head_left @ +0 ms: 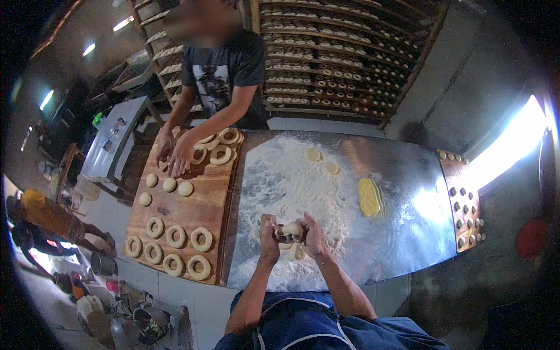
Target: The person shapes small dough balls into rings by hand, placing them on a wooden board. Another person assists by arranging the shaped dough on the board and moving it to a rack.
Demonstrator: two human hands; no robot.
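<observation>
Over the floured patch of the steel table (396, 192), I have both hands up together around one piece of dough (290, 231). My left hand (269, 233) is closed on its left side and my right hand (312, 233) is closed on its right side, so the dough sits pinched between them, just above the flour (291, 175). A bit more dough lies in the flour right under my hands.

Farther out on the table I see two small dough rounds (314, 154) side by side, and to their right a yellow slab (370, 197), well apart from my hands.

To my left, touching the table's edge, is a wooden board (192, 210) carrying dough rings (175, 236) near me, a few plain balls (169, 185) in the middle, and more rings at the far end. Across from me another person has both hands (175, 153) down on that far end of the board. On the right is a narrow board (466, 204) with small dough pieces. Behind stands a rack (344, 58) full of trays.
</observation>
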